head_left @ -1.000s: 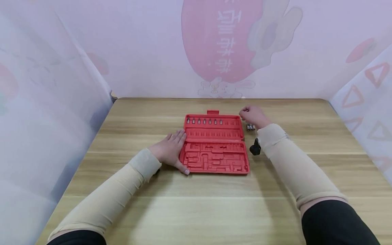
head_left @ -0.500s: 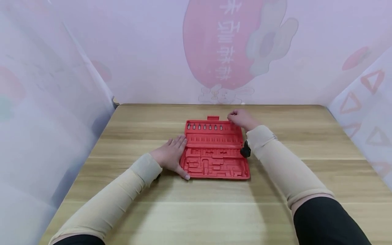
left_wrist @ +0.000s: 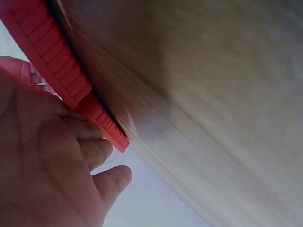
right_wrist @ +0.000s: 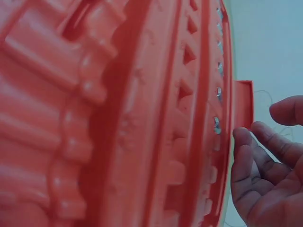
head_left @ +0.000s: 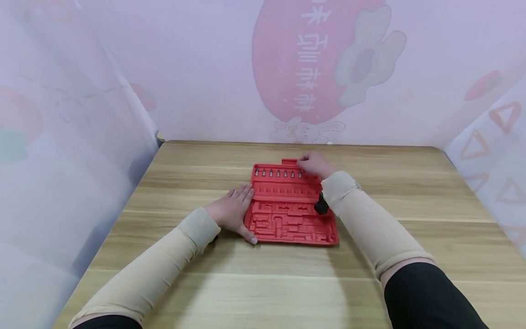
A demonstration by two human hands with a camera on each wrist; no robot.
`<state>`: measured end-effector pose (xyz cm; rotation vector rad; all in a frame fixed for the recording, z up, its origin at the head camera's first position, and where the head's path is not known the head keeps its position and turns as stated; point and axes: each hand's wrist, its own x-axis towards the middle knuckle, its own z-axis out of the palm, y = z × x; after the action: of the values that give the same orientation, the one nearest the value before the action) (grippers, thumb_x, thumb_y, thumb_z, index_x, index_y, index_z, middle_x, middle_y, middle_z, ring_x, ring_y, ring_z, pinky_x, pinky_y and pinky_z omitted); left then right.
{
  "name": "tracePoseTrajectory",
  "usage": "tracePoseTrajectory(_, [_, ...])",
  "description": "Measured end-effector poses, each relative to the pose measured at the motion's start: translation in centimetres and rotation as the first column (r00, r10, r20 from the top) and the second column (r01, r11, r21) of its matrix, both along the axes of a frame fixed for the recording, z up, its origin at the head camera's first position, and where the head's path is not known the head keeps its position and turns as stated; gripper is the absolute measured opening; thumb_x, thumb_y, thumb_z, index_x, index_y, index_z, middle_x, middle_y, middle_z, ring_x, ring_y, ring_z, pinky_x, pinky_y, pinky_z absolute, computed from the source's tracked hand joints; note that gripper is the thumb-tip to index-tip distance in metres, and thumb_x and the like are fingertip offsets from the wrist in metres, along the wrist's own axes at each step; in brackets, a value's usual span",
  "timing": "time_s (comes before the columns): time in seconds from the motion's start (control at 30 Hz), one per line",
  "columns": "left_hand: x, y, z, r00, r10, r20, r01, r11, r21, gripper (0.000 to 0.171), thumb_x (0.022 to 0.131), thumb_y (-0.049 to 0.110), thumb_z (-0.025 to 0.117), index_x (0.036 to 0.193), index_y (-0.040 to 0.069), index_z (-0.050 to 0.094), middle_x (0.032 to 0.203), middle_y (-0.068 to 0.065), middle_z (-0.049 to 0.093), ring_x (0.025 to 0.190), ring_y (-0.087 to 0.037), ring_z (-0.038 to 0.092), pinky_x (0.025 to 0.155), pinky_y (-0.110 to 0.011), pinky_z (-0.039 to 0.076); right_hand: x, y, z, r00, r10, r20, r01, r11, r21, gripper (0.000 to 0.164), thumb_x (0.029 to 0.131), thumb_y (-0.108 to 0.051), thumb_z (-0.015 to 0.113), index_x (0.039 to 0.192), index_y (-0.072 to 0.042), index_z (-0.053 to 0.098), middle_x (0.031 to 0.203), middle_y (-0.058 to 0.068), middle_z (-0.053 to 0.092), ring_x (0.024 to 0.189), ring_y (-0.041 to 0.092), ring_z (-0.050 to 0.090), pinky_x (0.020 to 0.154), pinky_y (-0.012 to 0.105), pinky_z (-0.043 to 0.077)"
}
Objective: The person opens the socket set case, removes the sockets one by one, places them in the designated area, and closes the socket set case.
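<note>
An unfolded red plastic tool case (head_left: 293,228) lies on the table, its moulded slots facing up. Several small metal screwdriver bits (head_left: 278,173) stand in a row in its far half. My left hand (head_left: 232,210) rests along the left edge, fingers straight and thumb by the near corner. In the left wrist view, fingertips touch the ribbed red side wall (left_wrist: 52,54). Over the far right part of the case is my right hand (head_left: 315,165), by the latch tab (right_wrist: 244,104). Its fingers curl and the thumb stands slightly apart; whether they hold something small is hidden.
A wood-grain table (head_left: 213,288) carries the case. A pale printed curtain (head_left: 205,82) hangs behind the far edge, with others at the sides. A black wrist camera (head_left: 321,204) under the right sleeve hangs over the case.
My right hand has moved left, from beside the case onto its far right part. Its sleeve now covers the loose metal pieces seen earlier beside the case. My left hand stays put.
</note>
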<state>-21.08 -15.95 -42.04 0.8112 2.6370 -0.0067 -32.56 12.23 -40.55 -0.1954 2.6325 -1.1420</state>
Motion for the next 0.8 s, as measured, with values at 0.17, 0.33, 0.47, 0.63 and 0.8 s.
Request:
tracePoseTrajectory(0.17, [-0.12, 0.08, -0.14, 1.0, -0.008, -0.002, 0.008, 1.0, -0.005, 0.146, 0.07, 0.081, 0.076, 0.161, -0.009, 0.006, 0.169, -0.028, 0.002, 0.157, -0.039, 0.003, 0.125, -0.054, 0.011, 0.0, 0.18, -0.75, 0.999, 0.005, 0.034, -0.005, 1.0, 0.01, 0.027, 0.105, -0.018, 0.054, 0.114, 0.002, 0.069, 0.09, 0.008, 0.061, 0.079, 0.017, 0.055, 0.072, 0.03, 0.048])
tracePoseTrajectory(0.33, [-0.21, -0.08, -0.16, 1.0, -0.003, 0.0, 0.003, 1.0, -0.008, 0.148, 0.069, 0.082, 0.076, 0.161, -0.009, 0.005, 0.169, -0.028, 0.001, 0.156, -0.04, 0.002, 0.125, -0.054, 0.01, 0.23, -0.11, -0.62, 0.999, 0.002, 0.051, -0.004, 1.0, 0.029, 0.033, 0.106, -0.019, 0.053, 0.125, 0.003, 0.068, 0.104, 0.013, 0.064, 0.092, 0.021, 0.059, 0.082, 0.032, 0.052])
tracePoseTrajectory(0.47, [-0.17, -0.08, -0.19, 1.0, 0.005, 0.004, -0.005, 1.0, 0.005, 0.148, 0.069, 0.082, 0.077, 0.161, -0.01, 0.005, 0.168, -0.029, 0.001, 0.156, -0.04, 0.003, 0.125, -0.054, 0.009, 0.54, -0.33, -0.41, 0.999, 0.001, 0.053, -0.002, 0.999, 0.036, 0.032, 0.105, -0.018, 0.053, 0.125, 0.003, 0.067, 0.105, 0.014, 0.063, 0.094, 0.023, 0.059, 0.084, 0.034, 0.052])
tracePoseTrajectory(0.63, [-0.22, 0.07, -0.2, 1.0, 0.002, 0.004, -0.002, 1.0, 0.007, 0.149, 0.068, 0.083, 0.076, 0.161, -0.01, 0.006, 0.169, -0.028, 0.002, 0.156, -0.04, 0.003, 0.125, -0.054, 0.011, 0.37, -0.07, -0.56, 0.997, 0.008, 0.073, -0.009, 1.0, 0.017, 0.034, 0.105, -0.019, 0.055, 0.128, 0.003, 0.066, 0.11, 0.014, 0.063, 0.099, 0.024, 0.058, 0.088, 0.035, 0.052])
tracePoseTrajectory(0.8, [-0.28, 0.05, -0.16, 1.0, 0.013, 0.016, -0.013, 1.0, 0.008, 0.15, 0.067, 0.083, 0.076, 0.161, -0.01, 0.006, 0.169, -0.028, 0.001, 0.156, -0.04, 0.003, 0.125, -0.053, 0.01, -0.03, 0.5, -0.98, 0.992, -0.005, 0.124, 0.016, 0.996, -0.087, 0.035, 0.107, -0.019, 0.055, 0.134, 0.002, 0.064, 0.112, 0.014, 0.063, 0.1, 0.023, 0.057, 0.088, 0.033, 0.052])
